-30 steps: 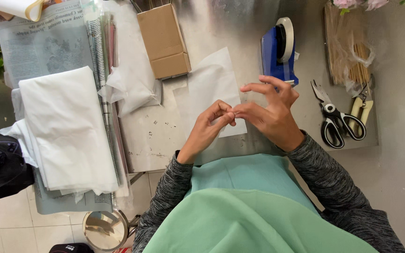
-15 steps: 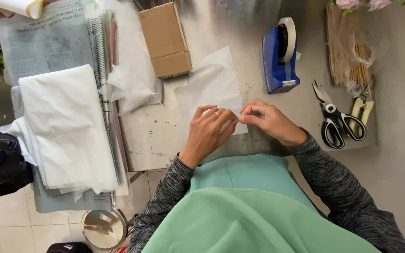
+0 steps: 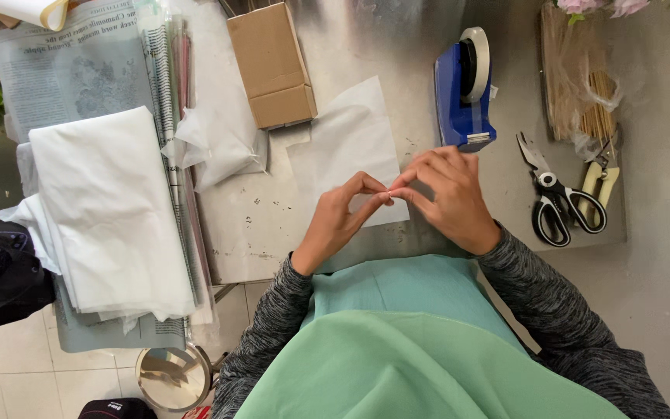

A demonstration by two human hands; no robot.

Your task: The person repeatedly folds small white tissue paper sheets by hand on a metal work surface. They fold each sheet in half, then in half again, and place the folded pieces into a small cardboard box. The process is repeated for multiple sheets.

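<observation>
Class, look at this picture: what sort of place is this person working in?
Probably a florist's wrapping bench: a metal worktable with stacked white wrapping sheets, a blue tape dispenser, scissors and pink flowers.

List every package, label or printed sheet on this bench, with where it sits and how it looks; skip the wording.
Cardboard box: top centre, plain brown, oblong, closed.
Newspaper: top left, grey printed sheet, partly under the stack of white sheets.
Clear bag of sticks: top right, crinkled, tan contents.
Tape dispenser: blue, beyond the right hand.
No screens or signs in view.
</observation>
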